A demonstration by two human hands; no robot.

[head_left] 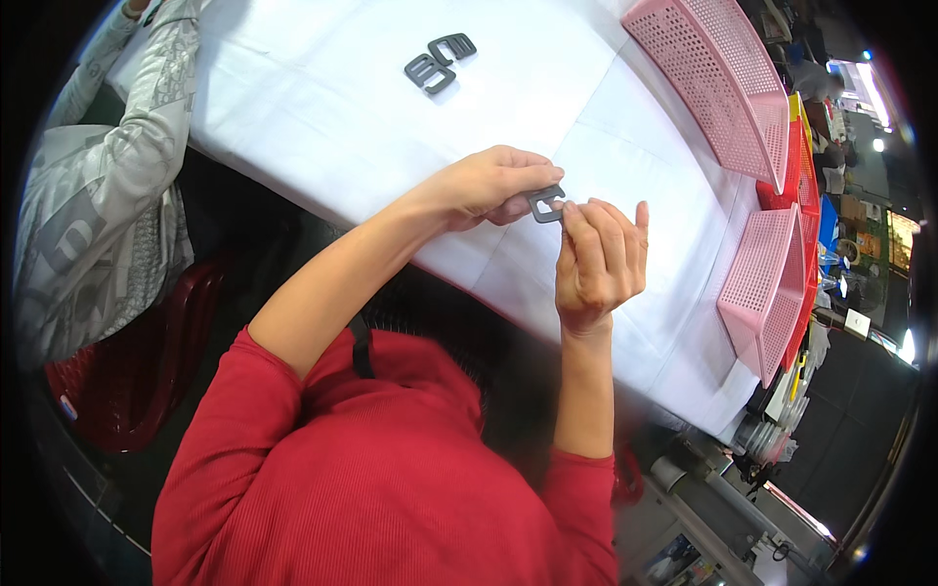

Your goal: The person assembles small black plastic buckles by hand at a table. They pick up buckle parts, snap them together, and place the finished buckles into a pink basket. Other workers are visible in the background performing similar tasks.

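A small dark strap buckle (536, 207) with an open slot is held above the near part of the white-covered table. My left hand (489, 186) grips its left side between thumb and fingers. From the right, my right hand (598, 256) pinches the buckle's other edge, with the little finger raised away. Further off lie two more dark buckles, a slotted one (430, 73) and an open-sided one (452, 47), close beside each other on the cloth.
White cloth covers the table (322, 107). Along its right side stand a large pink perforated basket (713, 78) and a smaller pink basket (767, 283), with red baskets (801, 166) behind. At left, a person in a grey patterned sleeve (147, 127) sits on a dark red chair (147, 381).
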